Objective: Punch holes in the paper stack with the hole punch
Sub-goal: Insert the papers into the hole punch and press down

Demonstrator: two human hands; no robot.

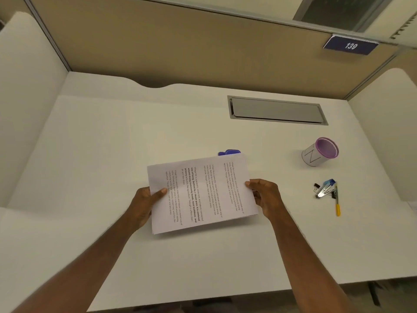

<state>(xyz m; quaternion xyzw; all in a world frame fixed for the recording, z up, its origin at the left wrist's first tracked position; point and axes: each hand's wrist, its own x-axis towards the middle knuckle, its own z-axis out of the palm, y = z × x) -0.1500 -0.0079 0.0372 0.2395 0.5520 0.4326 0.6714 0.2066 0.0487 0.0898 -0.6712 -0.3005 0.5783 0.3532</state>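
A stack of printed white paper (202,194) is held above the white desk (112,143), turned sideways so the text runs vertically. My left hand (144,204) grips its left edge with the thumb on top. My right hand (265,197) grips the right edge the same way. Just behind the stack's far edge a blue hole punch (229,152) sits on the desk, mostly hidden by the paper.
A purple-rimmed white pen cup (320,154) lies tipped at the right. Closer in are a stapler (325,188), a black binder clip (316,185) and a yellow-tipped pen (337,203). A grey cable hatch (277,110) is set into the desk's back. Partitions enclose three sides.
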